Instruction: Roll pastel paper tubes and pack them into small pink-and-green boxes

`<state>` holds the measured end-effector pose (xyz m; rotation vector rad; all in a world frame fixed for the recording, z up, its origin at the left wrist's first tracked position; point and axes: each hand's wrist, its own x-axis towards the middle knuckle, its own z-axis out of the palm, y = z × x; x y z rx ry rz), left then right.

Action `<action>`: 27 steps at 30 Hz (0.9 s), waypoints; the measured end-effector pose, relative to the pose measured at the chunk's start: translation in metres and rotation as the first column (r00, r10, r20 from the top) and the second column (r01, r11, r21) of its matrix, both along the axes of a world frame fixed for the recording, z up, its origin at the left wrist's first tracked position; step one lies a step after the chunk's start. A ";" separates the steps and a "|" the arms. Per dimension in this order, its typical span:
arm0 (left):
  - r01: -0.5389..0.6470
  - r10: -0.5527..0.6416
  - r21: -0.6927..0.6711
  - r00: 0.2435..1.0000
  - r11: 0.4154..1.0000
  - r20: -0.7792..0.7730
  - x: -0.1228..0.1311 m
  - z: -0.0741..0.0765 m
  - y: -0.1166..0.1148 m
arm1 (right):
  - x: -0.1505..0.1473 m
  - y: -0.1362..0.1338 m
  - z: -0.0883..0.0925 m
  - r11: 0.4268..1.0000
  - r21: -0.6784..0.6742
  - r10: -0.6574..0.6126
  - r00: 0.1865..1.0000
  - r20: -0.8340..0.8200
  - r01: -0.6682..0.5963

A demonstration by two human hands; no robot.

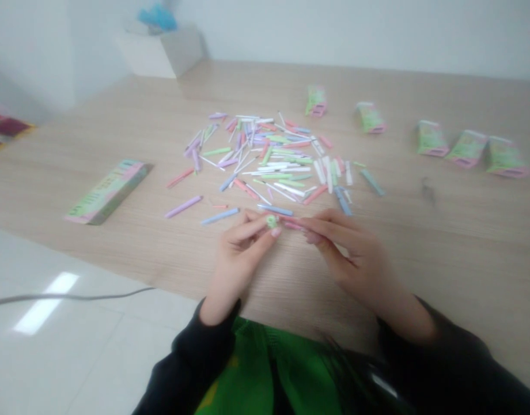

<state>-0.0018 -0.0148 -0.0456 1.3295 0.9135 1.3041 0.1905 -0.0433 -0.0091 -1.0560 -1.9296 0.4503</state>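
Green piece [271, 221] pinched in left hand [237, 259], pink stick [293, 225] in right hand [351, 253], fingers [252, 227] closed, over wood table [420, 242] by tiled floor [75, 346].

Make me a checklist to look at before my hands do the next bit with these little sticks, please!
1. Left hand pinches the small green piece: ok.
2. Right hand holds the pink stick at its fingertips: ok.
3. Pink stick fitted into the green piece: cannot tell, the fingers hide the spot.
4. Loose pile of pastel sticks lies just ahead of the hands: ok.
5. Sticks in that pile lie apart: not ok, many overlap in a jumble.
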 end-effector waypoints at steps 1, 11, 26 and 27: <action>-0.010 0.011 0.018 1.000 1.000 -0.016 0.001 0.001 -0.001 | 0.000 -0.001 0.001 1.000 -0.002 -0.003 1.000 0.014 0.003; 0.002 0.044 0.210 0.976 0.978 -0.215 -0.001 0.005 -0.009 | 0.001 -0.003 0.003 1.000 -0.001 -0.024 0.999 0.024 0.024; 0.035 0.153 0.286 0.779 0.958 -0.608 -0.027 0.003 -0.003 | 0.005 -0.003 -0.005 0.991 -0.039 -0.122 0.989 0.088 0.126; 0.074 0.150 0.291 0.722 0.954 -0.675 -0.025 -0.001 -0.004 | 0.006 -0.003 -0.005 0.989 -0.046 -0.132 0.987 0.093 0.137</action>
